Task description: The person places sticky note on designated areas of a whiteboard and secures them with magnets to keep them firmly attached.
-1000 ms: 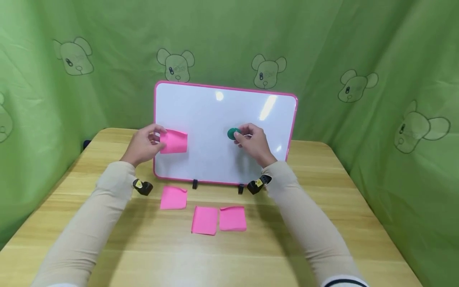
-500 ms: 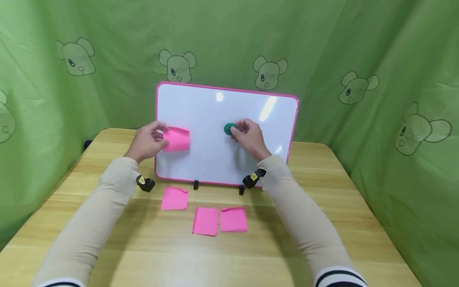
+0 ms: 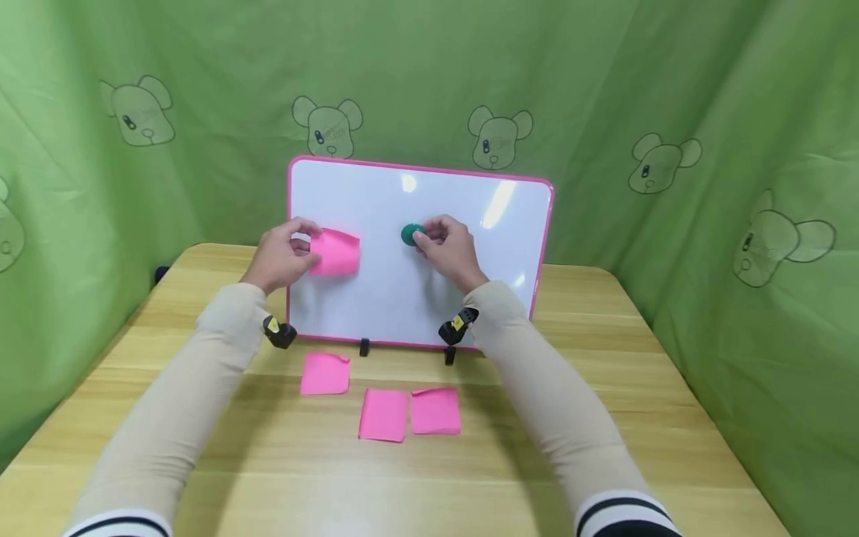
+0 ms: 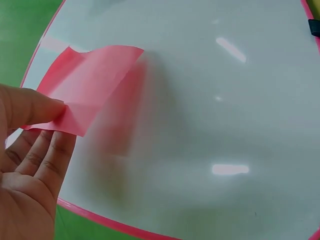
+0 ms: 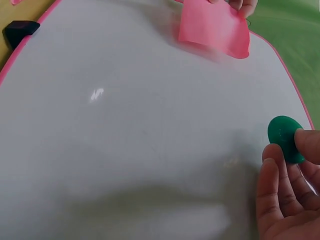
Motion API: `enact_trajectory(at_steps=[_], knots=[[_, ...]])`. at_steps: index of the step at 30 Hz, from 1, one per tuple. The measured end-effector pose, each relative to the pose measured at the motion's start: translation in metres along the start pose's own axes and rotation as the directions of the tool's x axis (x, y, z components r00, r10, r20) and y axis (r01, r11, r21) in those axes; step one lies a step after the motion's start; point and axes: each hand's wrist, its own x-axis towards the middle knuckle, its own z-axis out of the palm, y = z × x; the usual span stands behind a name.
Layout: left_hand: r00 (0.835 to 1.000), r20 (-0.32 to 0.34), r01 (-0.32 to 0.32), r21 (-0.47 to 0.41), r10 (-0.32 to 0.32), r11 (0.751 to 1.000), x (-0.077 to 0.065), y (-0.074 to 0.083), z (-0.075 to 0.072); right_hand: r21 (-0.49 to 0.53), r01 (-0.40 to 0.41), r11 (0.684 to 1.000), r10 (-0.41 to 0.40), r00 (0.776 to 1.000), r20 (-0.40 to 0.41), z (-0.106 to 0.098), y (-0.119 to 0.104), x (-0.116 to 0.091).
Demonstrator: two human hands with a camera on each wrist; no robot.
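In the head view, my left hand (image 3: pixel 280 257) pinches a pink sticky note (image 3: pixel 338 253) by its left edge, in front of the left half of a whiteboard (image 3: pixel 376 306). The left wrist view shows the thumb over the note (image 4: pixel 95 75) and a pink reflection on the glossy board behind it. My right hand (image 3: pixel 452 252) pinches a round green magnet (image 3: pixel 411 234) between thumb and fingers, before the middle of the board. From the right wrist, the magnet (image 5: pixel 284 137) appears as a smooth disc, its right edge under the thumb.
Three more pink notes lie on the wooden table (image 3: pixel 322 477): one at left (image 3: pixel 325 374), two side by side (image 3: pixel 383 415) (image 3: pixel 436 411). The pink-framed board leans back on small black feet (image 3: pixel 365 347). A green curtain (image 3: pixel 403 60) hangs behind and at the sides.
My left hand has moved slightly right and up with the pink note. My right hand has shifted left and up with the green magnet, closing the gap between the two.
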Motion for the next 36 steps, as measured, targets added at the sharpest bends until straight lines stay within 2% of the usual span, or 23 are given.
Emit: enact_trajectory(at_steps=[11,26,36], knots=[[1.0,0.011,0.017,-0.025,-0.017,1.0,0.01,0.007,0.002,-0.025,0.021,0.999,-0.021,1.0,-0.008,0.012,-0.006,0.006],[1.0,0.015,0.022,0.04,-0.022,0.999,0.023,0.016,0.008,-0.024,0.032,0.999,-0.032,0.999,-0.011,0.029,-0.021,0.009],[1.0,-0.011,0.012,0.057,-0.012,0.998,0.03,0.019,0.009,-0.058,0.087,0.995,-0.086,0.996,0.009,0.043,-0.03,0.012]])
